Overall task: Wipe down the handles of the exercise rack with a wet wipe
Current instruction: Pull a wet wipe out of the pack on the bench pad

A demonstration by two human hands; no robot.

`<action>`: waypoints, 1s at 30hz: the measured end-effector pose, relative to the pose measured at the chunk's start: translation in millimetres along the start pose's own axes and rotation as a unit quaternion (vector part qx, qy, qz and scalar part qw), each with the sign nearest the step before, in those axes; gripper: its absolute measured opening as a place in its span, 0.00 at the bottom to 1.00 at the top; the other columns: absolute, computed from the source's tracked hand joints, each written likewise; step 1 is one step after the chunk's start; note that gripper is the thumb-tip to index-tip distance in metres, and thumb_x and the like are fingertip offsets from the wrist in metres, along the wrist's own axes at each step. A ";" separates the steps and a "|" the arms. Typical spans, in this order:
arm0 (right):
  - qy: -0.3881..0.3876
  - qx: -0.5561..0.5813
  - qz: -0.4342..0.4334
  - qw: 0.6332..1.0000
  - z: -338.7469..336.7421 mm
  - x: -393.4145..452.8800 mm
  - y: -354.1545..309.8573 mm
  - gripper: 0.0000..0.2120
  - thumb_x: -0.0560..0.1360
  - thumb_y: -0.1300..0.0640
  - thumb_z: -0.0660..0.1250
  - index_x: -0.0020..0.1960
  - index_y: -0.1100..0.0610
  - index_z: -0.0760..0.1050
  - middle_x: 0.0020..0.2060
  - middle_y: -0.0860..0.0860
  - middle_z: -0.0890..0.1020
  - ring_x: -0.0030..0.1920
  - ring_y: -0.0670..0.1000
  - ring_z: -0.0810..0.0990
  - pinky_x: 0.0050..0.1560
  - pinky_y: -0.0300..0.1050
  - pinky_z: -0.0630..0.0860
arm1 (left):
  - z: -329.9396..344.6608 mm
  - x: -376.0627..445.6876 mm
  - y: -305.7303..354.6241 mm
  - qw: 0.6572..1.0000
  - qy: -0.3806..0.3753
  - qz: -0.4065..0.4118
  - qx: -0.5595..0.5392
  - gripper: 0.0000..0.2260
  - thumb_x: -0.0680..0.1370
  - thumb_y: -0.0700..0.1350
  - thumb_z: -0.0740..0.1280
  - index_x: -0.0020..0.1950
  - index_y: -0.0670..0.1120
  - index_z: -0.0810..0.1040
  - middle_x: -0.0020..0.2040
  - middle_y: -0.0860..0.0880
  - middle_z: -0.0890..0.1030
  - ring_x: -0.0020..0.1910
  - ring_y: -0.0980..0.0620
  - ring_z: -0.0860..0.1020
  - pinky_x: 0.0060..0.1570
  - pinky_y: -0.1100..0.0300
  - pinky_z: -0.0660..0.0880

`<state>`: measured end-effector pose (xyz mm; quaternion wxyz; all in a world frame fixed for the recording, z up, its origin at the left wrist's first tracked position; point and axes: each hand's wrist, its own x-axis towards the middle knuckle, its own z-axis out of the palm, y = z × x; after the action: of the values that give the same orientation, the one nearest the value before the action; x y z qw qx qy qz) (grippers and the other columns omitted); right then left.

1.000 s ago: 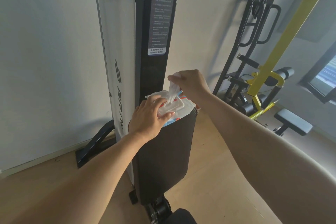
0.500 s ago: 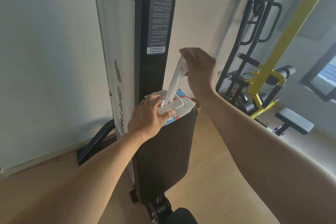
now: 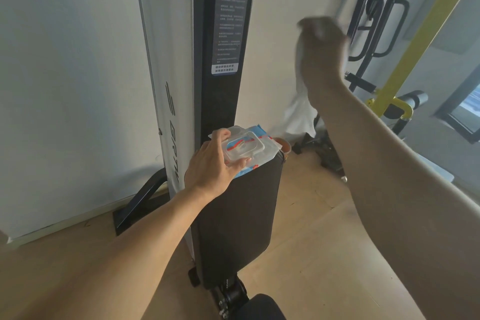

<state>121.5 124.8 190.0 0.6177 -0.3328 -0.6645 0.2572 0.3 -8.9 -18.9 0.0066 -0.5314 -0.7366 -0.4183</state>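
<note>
Now your left hand (image 3: 210,163) grips the wipe pack (image 3: 249,143) by its lid, atop the upright black pad (image 3: 239,215). Your right hand (image 3: 322,52), raised and blurred, holds the wet wipe (image 3: 301,109), which hangs below it, in front of the black exercise rack (image 3: 368,34).

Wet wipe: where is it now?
Head view, right of centre: the wet wipe hangs from the raised right hand, above and right of the wipes pack that the left hand holds on the black bench pad.
</note>
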 end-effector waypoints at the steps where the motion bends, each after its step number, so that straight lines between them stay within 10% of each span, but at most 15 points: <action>1: -0.114 -0.077 0.017 0.990 3.2 -6.7 7.1 0.05 0.76 0.56 0.71 0.47 0.57 0.84 0.42 0.52 0.86 0.40 0.41 0.81 0.46 0.43 0.78 | 0.3 -0.1 0.1 1.000 0.000 -0.002 -0.001 0.35 0.69 0.72 0.63 0.68 0.54 0.63 0.63 0.53 0.79 0.55 0.54 0.81 0.49 0.56 0.83; 4: -0.391 -0.279 0.046 0.876 9.2 -47.9 29.7 0.15 0.67 0.38 0.77 0.41 0.50 0.82 0.42 0.49 0.85 0.42 0.50 0.82 0.45 0.46 0.78 | 1.5 -0.6 -1.2 1.000 0.012 -0.005 0.003 0.34 0.70 0.71 0.66 0.67 0.54 0.63 0.62 0.53 0.79 0.55 0.53 0.82 0.49 0.56 0.82; 6: -0.436 -0.340 0.059 0.831 12.9 -73.5 49.5 0.16 0.67 0.39 0.77 0.44 0.50 0.82 0.44 0.47 0.83 0.40 0.48 0.79 0.39 0.42 0.77 | 1.7 -0.3 -2.0 1.000 0.015 0.000 0.014 0.33 0.70 0.70 0.67 0.68 0.54 0.64 0.62 0.53 0.79 0.56 0.52 0.82 0.51 0.54 0.82; 16: -0.399 -0.305 0.158 0.850 20.1 -91.8 91.0 0.10 0.78 0.54 0.70 0.58 0.54 0.78 0.44 0.49 0.76 0.38 0.47 0.75 0.33 0.35 0.72 | -3.8 -1.7 7.2 0.998 0.023 0.051 -0.017 0.49 0.68 0.75 0.59 0.80 0.56 0.40 0.82 0.51 0.52 0.77 0.47 0.64 0.66 0.47 0.74; 20: -0.395 -0.257 0.219 0.854 22.5 -91.2 96.5 0.11 0.79 0.62 0.66 0.60 0.52 0.75 0.44 0.47 0.72 0.40 0.47 0.74 0.41 0.38 0.78 | -8.3 -2.7 10.1 0.999 0.001 0.012 -0.049 0.53 0.66 0.70 0.67 0.78 0.60 0.34 0.71 0.53 0.73 0.66 0.51 0.76 0.61 0.49 0.77; 27: -0.210 -0.231 0.201 0.929 -9.6 -65.3 101.1 0.08 0.76 0.54 0.65 0.49 0.48 0.82 0.46 0.46 0.82 0.47 0.51 0.80 0.47 0.45 0.77 | 0.2 -2.7 -6.5 0.996 0.002 0.086 0.025 0.23 0.75 0.62 0.69 0.66 0.54 0.78 0.66 0.53 0.79 0.64 0.52 0.77 0.62 0.46 0.77; 30: -0.372 -0.271 0.090 0.883 -3.9 -82.4 94.3 0.06 0.76 0.46 0.70 0.45 0.47 0.82 0.48 0.45 0.83 0.45 0.51 0.81 0.43 0.45 0.80 | 0.6 -2.0 -2.2 0.996 0.005 0.079 0.038 0.19 0.77 0.61 0.67 0.64 0.55 0.80 0.65 0.52 0.80 0.63 0.50 0.78 0.61 0.47 0.77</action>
<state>138.4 122.9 65.8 0.1854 -0.4255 -0.8564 0.2259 -0.3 -10.3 -21.5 0.0631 -0.5850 -0.7079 -0.3907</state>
